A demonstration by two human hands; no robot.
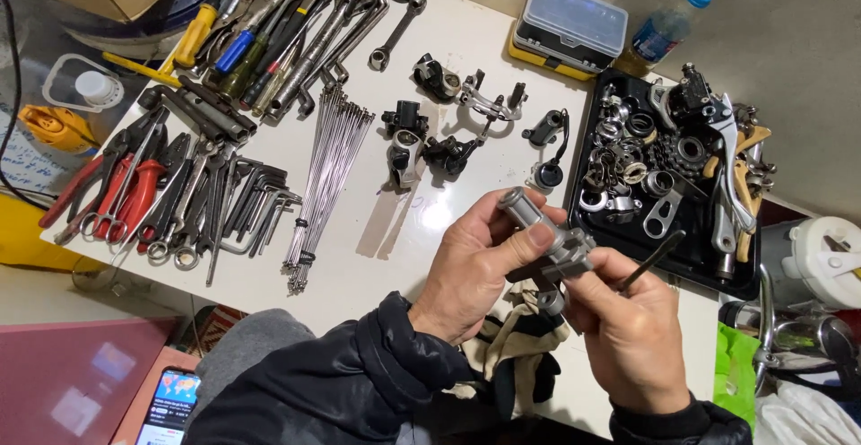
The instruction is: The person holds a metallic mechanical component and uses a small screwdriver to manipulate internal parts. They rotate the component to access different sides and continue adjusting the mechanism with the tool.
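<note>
Head view looked down on two bare hands working above the near edge of a white desk [269, 274]. The left hand [471, 266] had its fingers wrapped around a grey metal bicycle part [547, 239] with a cylindrical end, thumb pressed along its body, so the part was held up in the air between the hands rather than resting on the desk. The right hand [632, 337] gripped the lower end of the same part with its fingers closed, and a thin dark tool [653, 259] stuck out from that hand toward the tray. Judging by this, the part was mid-handling: lifted and gripped in both hands, with nothing about it showing that it had been finished or set aside. On the desk lay one bundle of steel spokes [323, 176], too many to count singly, roughly six small black and silver brake pieces [421, 135] scattered in the middle, and a crowded heap of pliers, wrenches and hex keys [179, 185] whose number I could not tell. One black tray [578, 185] held many rings, cogs and levers. One yellow-based case [567, 28], one blue-capped bottle [665, 30] and one phone [169, 409] were also visible.
</note>
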